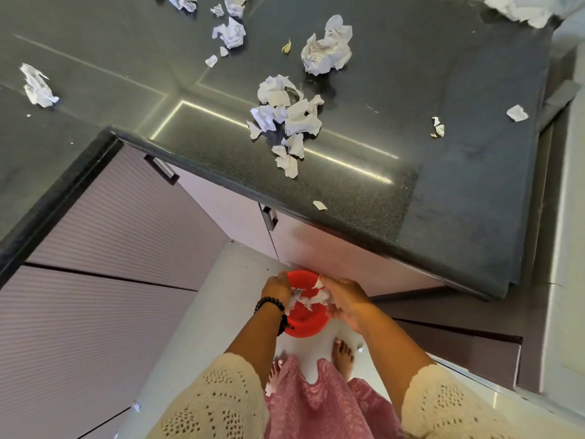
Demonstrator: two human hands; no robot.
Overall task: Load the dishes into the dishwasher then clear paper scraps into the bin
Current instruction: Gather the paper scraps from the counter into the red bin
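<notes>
A round red bin (305, 323) stands on the white floor by my feet. Both hands are over it. My left hand (277, 288), with a black bead bracelet on its wrist, grips crumpled white paper scraps (311, 297) at the bin's left rim. My right hand (343, 299) holds the same bunch of scraps from the right. On the dark countertop (443, 185) above lie more crumpled papers: a cluster (286, 117) near the middle, a large ball (327, 45) behind it, and small bits (517, 113) to the right.
Pinkish ribbed cabinet doors (104, 242) with dark handles run under the counter at left. A small paper bit (319, 205) sits near the counter's front edge. Scraps (136, 406) also lie on the floor at left. A yellowish leaf-like bit (286, 46) rests on the counter.
</notes>
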